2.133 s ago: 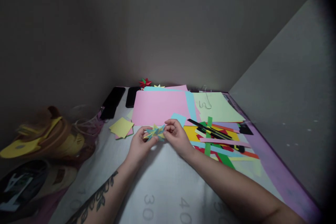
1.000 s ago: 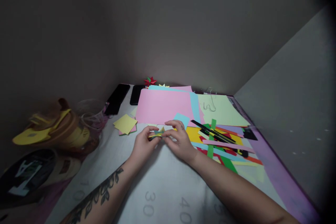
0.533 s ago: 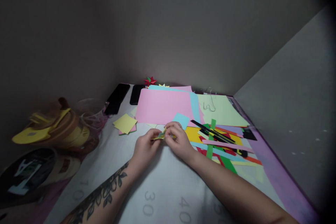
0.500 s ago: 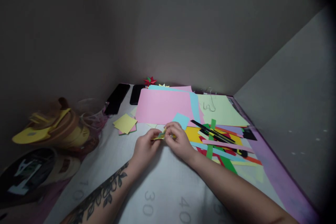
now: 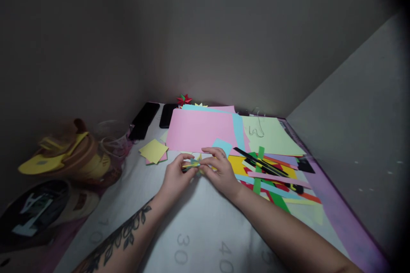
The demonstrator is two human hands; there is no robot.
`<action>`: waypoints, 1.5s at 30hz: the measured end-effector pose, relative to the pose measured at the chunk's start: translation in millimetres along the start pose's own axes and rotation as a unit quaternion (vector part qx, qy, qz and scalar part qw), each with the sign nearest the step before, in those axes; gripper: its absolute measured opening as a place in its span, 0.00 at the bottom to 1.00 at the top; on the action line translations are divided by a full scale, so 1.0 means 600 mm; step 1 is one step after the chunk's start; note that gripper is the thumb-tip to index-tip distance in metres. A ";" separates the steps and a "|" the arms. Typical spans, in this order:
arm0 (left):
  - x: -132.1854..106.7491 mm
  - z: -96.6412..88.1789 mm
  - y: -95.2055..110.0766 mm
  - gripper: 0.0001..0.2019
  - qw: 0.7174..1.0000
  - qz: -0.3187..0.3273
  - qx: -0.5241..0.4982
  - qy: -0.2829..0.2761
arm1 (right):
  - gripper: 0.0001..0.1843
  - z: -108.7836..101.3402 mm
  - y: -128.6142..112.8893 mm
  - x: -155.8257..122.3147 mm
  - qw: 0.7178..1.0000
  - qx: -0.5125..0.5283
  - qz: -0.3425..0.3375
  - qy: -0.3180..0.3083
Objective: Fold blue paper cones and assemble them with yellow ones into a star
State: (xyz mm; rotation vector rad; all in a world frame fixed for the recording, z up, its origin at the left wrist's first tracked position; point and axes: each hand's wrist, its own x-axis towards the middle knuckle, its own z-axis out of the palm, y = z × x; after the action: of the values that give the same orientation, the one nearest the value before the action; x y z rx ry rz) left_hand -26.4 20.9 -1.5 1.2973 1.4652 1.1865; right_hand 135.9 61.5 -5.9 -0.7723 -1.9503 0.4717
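Between my two hands is a small folded paper star [image 5: 197, 163] in yellow and light blue, with pointed tips. My left hand [image 5: 180, 170] pinches its left side between thumb and fingers. On its right side, my right hand [image 5: 218, 171] grips it the same way, fingertips close to the left ones. Fingers hide part of the star. Left of my hands lies a small stack of square papers [image 5: 153, 151], yellow on top with pink below. A light blue paper square [image 5: 222, 146] sits just behind my right hand.
Pink sheets [image 5: 201, 130] and pale green sheets [image 5: 272, 136] lie at the back, a red paper star [image 5: 184, 100] behind them. Coloured strips [image 5: 272, 185] and black pen-like tools [image 5: 261, 162] are at right. Phones [image 5: 145, 115] and a terracotta pot [image 5: 86, 158] stand at left.
The paper star has turned between my hands and now shows its points spread, with more blue visible. My right fingers have straightened and lifted a little.
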 end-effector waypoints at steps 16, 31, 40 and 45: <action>-0.008 0.005 -0.003 0.13 0.999 0.030 0.027 -0.021 | 0.06 0.000 -0.015 0.003 0.996 0.027 0.074 -0.030; 0.005 0.002 0.016 0.19 0.989 -0.089 -0.115 -0.035 | 0.24 0.014 -0.009 0.003 0.891 0.320 0.321 -0.014; 0.008 -0.001 0.021 0.21 0.985 -0.091 -0.144 -0.004 | 0.21 0.026 -0.003 0.002 0.897 0.308 0.317 0.019; 0.006 0.000 0.019 0.17 0.997 -0.051 -0.063 -0.006 | 0.09 0.016 -0.005 -0.001 0.949 0.211 0.230 0.036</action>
State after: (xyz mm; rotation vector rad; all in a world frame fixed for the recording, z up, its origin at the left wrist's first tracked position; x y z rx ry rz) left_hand -24.4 24.6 9.5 1.1304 1.4077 1.1813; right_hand 126.8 59.0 -9.2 -0.9411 -1.5145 1.0864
